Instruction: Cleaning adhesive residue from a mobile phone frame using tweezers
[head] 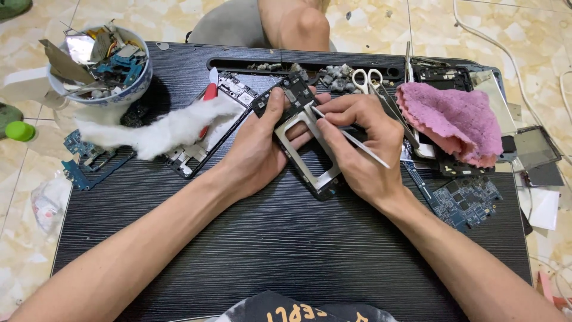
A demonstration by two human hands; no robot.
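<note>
Phone frame (307,143) gripped by left hand (262,149), right hand (363,143) pinching thin probe (351,138) onto it

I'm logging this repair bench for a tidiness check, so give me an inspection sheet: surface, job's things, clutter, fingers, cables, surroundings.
Surface: black wood-grain table, crowded along the back and sides.
Job's things: phone frame held up off the table by left hand; right hand puts thin metal tool to it.
Clutter: bowl of scrap parts, white cotton wad, red-handled cutter, scissors, pink cloth, blue circuit boards.
Fingers: left fingers wrap the frame's edge; right fingers pinch the tool like a pen.
Cables: white cable on the floor, right.
Surroundings: tiled floor, green cap, the person's knee.
</note>
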